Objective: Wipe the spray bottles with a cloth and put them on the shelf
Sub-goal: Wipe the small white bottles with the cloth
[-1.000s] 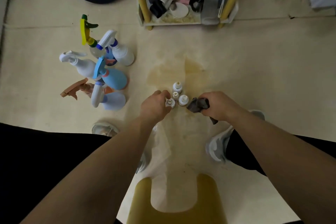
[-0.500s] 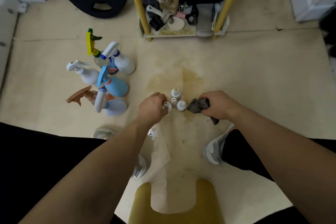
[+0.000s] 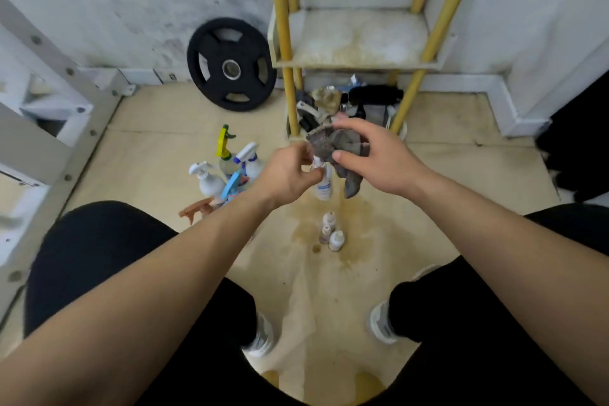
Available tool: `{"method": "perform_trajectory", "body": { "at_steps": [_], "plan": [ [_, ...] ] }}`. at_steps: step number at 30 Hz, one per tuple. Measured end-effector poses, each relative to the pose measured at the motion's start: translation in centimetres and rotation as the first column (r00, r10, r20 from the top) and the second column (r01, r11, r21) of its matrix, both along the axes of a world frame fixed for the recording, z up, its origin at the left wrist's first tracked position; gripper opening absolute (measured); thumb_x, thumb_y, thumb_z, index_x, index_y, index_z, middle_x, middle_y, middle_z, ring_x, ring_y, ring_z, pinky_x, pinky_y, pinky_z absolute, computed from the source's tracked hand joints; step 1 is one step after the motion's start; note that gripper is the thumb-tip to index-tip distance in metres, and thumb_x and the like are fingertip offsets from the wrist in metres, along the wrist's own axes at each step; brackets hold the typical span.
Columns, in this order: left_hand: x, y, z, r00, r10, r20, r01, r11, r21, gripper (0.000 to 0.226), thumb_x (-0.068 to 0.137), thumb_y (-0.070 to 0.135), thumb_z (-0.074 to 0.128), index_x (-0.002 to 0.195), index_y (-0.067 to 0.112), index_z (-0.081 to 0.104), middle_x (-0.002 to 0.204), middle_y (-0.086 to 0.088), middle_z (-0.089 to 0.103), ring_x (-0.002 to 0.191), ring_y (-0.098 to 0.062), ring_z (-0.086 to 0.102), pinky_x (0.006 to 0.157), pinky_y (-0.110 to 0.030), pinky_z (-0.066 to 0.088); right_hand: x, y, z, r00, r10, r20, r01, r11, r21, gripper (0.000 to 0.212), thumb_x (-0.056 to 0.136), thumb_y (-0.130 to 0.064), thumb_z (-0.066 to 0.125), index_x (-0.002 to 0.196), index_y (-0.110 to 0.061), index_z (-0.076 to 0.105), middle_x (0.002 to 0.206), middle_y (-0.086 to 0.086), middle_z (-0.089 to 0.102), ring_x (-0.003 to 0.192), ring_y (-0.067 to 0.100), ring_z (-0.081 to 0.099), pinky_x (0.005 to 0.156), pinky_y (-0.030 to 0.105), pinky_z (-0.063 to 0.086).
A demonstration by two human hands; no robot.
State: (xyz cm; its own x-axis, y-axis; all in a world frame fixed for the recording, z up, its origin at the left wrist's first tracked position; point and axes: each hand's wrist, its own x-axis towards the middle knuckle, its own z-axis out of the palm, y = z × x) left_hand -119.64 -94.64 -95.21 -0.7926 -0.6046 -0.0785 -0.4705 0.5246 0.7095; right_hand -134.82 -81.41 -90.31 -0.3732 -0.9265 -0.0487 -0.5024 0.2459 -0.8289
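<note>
Left hand (image 3: 290, 175) pinches small white spray bottle (image 3: 324, 183) by its neck; right hand (image 3: 379, 158) holds grey cloth (image 3: 336, 145) over its cap. Loose neck pinch risks dropping it onto three small bottles (image 3: 331, 232) below.

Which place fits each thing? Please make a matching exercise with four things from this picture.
Things:
1. small white spray bottle
2. grey cloth
3. black weight plate
4. three small bottles

Places:
a. leaning on the wall
b. held in the left hand
c. grouped on the brown floor stain
d. held in the right hand

Pairs: 1-b, 2-d, 3-a, 4-c.
</note>
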Motion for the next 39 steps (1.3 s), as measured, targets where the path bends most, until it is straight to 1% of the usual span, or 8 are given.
{"method": "perform_trajectory", "body": {
  "at_steps": [8,12,16,22,27,30,35,39],
  "plan": [
    [-1.8,-2.1,8.1,0.962,-0.047,-0.269,0.013,0.992,-0.126,0.03,0.095,0.025,0.063,0.121,0.01,0.062,0.105,0.002,0.071,0.102,-0.023,0.069,0.086,-0.034,0.055,0.1,-4.1,5.1,0.953,-0.129,-0.275,0.059,0.966,-0.25,0.039,0.089,-0.039,0.073,0.124,-0.024,0.067,0.105,-0.009,0.059,0.1,0.009,0.056,0.087,0.026,0.044],
    [-2.3,-2.9,9.5,0.96,-0.048,-0.275,0.019,0.994,-0.105,0.025,0.099,0.019,0.063,0.121,0.007,0.059,0.104,0.004,0.069,0.1,-0.017,0.069,0.088,-0.027,0.053,-0.9,-5.7,6.0,0.99,-0.132,-0.049,0.11,0.945,-0.309,0.007,0.089,-0.032,0.073,0.096,-0.031,0.071,0.084,-0.01,0.072,0.082,0.01,0.067,0.076,0.03,0.053],
    [-2.6,-3.8,9.6,0.966,0.006,-0.26,-0.025,0.997,-0.071,0.008,0.1,0.014,0.061,0.106,0.015,0.055,0.093,0.009,0.064,0.09,-0.016,0.065,0.08,-0.021,0.049,-2.0,-6.4,5.3,0.983,-0.129,0.134,0.165,0.935,-0.314,0.012,0.093,-0.023,0.072,0.083,-0.031,0.072,0.07,-0.016,0.069,0.068,0.002,0.063,0.067,0.022,0.05],
    [-2.9,-5.3,9.1,0.901,0.154,-0.406,-0.094,0.982,0.164,0.029,0.086,0.039,0.062,0.108,0.02,0.066,0.101,-0.001,0.073,0.1,-0.022,0.07,0.092,-0.054,0.056,-2.0,-7.8,4.4,0.889,-0.226,0.397,0.386,0.838,-0.387,0.011,0.099,-0.017,0.064,0.089,-0.015,0.068,0.071,-0.014,0.067,0.069,-0.002,0.062,0.065,0.014,0.049],
    [-4.2,-5.0,8.3,0.897,0.152,-0.416,-0.066,0.975,0.213,0.019,0.087,0.028,0.061,0.098,0.013,0.064,0.087,-0.006,0.068,0.085,-0.027,0.066,0.086,-0.06,0.054,-1.2,-9.0,4.1,0.987,-0.115,0.115,0.156,0.868,-0.472,0.017,0.1,-0.027,0.059,0.11,-0.02,0.07,0.092,-0.012,0.073,0.086,0.006,0.068,0.076,0.024,0.052],
    [-4.6,-5.0,8.3,0.879,0.223,-0.422,-0.101,0.951,0.293,0.012,0.086,0.029,0.06,0.095,0.023,0.065,0.092,-0.011,0.07,0.095,-0.036,0.068,0.087,-0.061,0.055,-1.8,-9.5,3.4,0.983,-0.186,0.01,0.171,0.882,-0.439,0.017,0.1,-0.029,0.058,0.099,-0.018,0.07,0.079,-0.009,0.068,0.074,0.007,0.062,0.067,0.024,0.047],
    [-4.5,-5.8,9.6,0.824,0.375,-0.425,-0.154,0.87,0.469,0.017,0.1,0.019,0.06,0.111,0.008,0.067,0.109,-0.019,0.072,0.093,-0.028,0.069,0.083,-0.058,0.058,-3.5,-9.7,2.9,0.912,-0.331,0.241,0.402,0.834,-0.378,0.025,0.101,-0.034,0.053,0.084,-0.02,0.064,0.076,-0.007,0.063,0.075,0.009,0.056,0.073,0.036,0.049],
    [-4.2,-6.3,9.8,0.778,0.455,-0.434,-0.167,0.815,0.555,0.022,0.107,0.012,0.05,0.114,-0.002,0.065,0.095,-0.008,0.076,0.087,-0.017,0.073,0.074,-0.041,0.064,-1.4,-9.3,2.5,0.982,-0.121,0.144,0.166,0.918,-0.359,0.018,0.102,-0.033,0.051,0.107,-0.035,0.068,0.094,-0.011,0.071,0.083,0.008,0.065,0.073,0.041,0.055]
  ]
}}
